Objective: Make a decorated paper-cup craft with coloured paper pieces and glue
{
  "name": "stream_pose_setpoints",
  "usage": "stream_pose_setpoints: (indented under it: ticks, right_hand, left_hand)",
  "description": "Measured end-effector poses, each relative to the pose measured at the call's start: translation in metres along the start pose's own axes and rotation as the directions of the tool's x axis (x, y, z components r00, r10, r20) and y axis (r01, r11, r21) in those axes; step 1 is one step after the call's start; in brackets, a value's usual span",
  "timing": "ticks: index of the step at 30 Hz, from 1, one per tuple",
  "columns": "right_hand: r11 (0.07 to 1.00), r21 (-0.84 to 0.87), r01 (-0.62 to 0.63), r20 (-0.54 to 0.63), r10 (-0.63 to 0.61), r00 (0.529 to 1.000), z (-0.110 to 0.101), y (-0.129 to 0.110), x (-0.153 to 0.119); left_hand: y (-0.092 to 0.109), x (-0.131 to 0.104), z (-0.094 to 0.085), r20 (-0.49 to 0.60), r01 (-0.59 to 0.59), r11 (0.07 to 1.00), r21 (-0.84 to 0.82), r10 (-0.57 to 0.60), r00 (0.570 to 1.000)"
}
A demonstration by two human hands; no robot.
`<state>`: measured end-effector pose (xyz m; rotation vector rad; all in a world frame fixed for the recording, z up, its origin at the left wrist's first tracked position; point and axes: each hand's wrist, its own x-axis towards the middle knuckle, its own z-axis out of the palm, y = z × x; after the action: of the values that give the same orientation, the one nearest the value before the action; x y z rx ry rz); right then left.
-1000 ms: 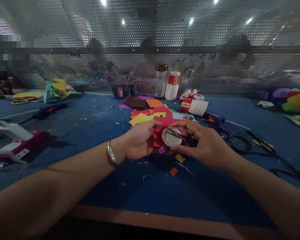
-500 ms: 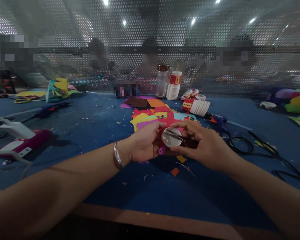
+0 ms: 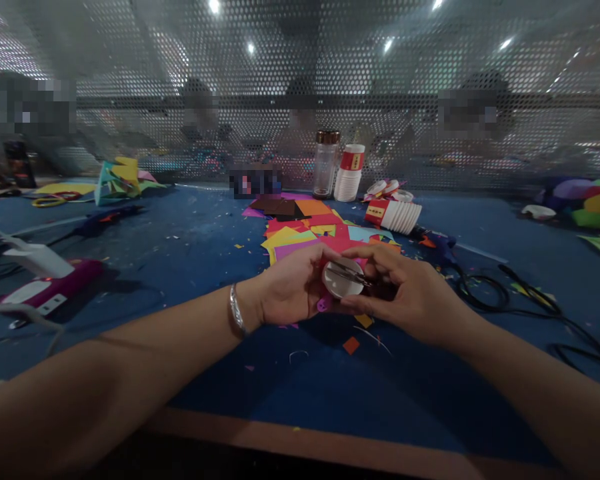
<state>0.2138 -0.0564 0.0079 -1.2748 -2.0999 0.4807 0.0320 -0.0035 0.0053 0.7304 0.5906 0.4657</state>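
A small white round piece, like the bottom of a paper cup, is between my two hands. My left hand is closed around its left side, with a silver bracelet on the wrist. In my right hand is a pair of dark metal scissors, whose blades lie across the white piece; the thumb and index finger also touch its rim. A purple bit with a small face drawn on it hangs just below the piece, beside my left fingers.
Coloured paper sheets lie beyond my hands. Farther back stand a glass bottle and stacked paper cups; another stack lies sideways. A glue gun with black cable is at right, a purple power strip at left.
The white piece has tilted slightly, and the scissor blades have shifted a little over it. Both hands keep nearly the same place and hold. The whole view has moved slightly.
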Motion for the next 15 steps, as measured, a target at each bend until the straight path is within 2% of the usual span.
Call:
stream_pose_setpoints:
  ticks: [5,10,15]
  right_hand:
    - [0.999,0.033,-0.003,0.0,0.003,1.0,0.0,-0.002,0.0]
    - [0.996,0.089,0.01,0.009,-0.011,1.0,0.0,-0.001,-0.001]
    - [0.994,0.112,-0.009,0.017,0.007,1.0,0.0,-0.001,0.0]
  left_hand:
    - [0.0,0.001,-0.008,0.049,0.013,0.998,-0.054,-0.01,0.999]
    - [0.0,0.003,-0.014,0.177,0.027,0.994,-0.108,-0.007,0.984]
    - [-0.002,0.003,-0.016,0.213,0.012,0.996,-0.093,0.008,0.977]
